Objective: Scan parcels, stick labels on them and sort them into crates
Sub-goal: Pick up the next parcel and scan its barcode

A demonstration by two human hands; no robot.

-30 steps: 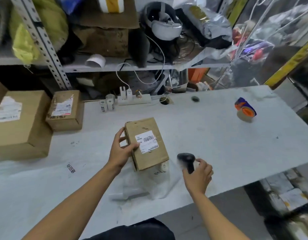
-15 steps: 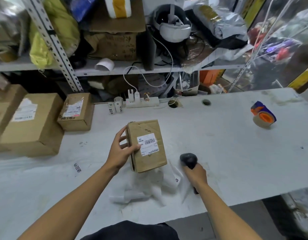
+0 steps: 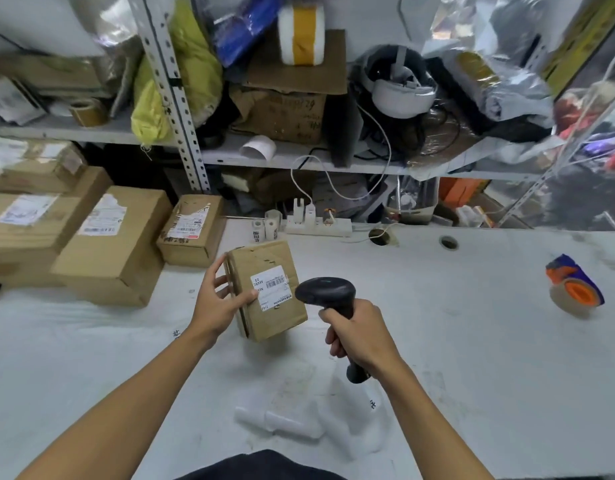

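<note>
Both bare forearms reach forward from the lower edge of the view, converging toward the small parcel [image 3: 267, 289] held up in front of the person. The left hand [image 3: 220, 303] grips that parcel from its left side — fingers spread along the left edge, thumb laid across the front face near the label. The right hand [image 3: 359, 336] sits just right of the parcel and a little lower, fingers wrapped tight around the handle of a black scanner [image 3: 328, 299] — knuckles outward, wrist straight, the scanner's head just beside the parcel's right edge.
</note>
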